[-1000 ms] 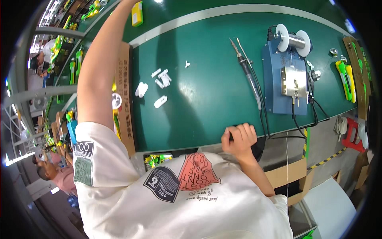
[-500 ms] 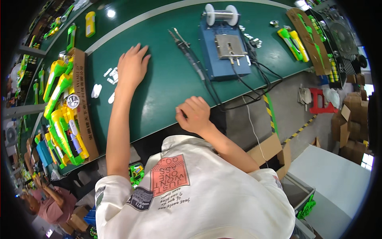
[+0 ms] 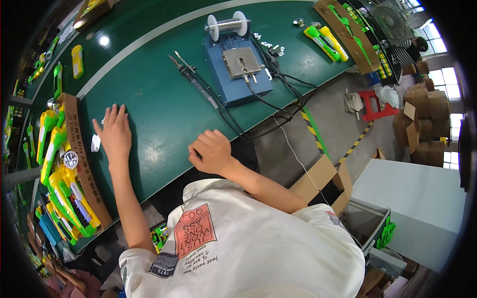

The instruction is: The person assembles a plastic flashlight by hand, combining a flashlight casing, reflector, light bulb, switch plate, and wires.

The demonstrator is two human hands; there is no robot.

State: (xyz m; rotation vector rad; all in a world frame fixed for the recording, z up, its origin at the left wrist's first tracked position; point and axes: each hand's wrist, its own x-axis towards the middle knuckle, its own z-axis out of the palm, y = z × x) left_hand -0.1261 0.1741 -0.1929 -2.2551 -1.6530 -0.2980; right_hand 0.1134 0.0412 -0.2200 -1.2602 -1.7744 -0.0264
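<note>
My left hand (image 3: 115, 136) is spread out low over the green tabletop (image 3: 154, 119), palm down, holding nothing. Small white plastic pieces (image 3: 96, 143) lie beside it, and others are partly covered by its fingers. Curled in a loose fist at the table's near edge, my right hand (image 3: 213, 153) shows nothing in its fingers. Beyond it rests a soldering iron (image 3: 196, 84) with a dark handle and metal tip. A blue box-shaped machine (image 3: 233, 74) stands behind the iron, topped by a metal plate and a spool (image 3: 227, 27) with white flanges.
A cardboard box (image 3: 87, 164) full of yellow-green flashlights borders the left side. Two more flashlights (image 3: 325, 43) lie at the far right near another carton (image 3: 348, 35). Black cables (image 3: 285, 84) hang over the table edge. On the floor stand a red stool (image 3: 376, 105) and an opened carton (image 3: 325, 181).
The view has swung, so the table things appear farther left. My left hand has drawn back nearer to me and onto the white pieces, fingers spread. The right hand stays curled.
</note>
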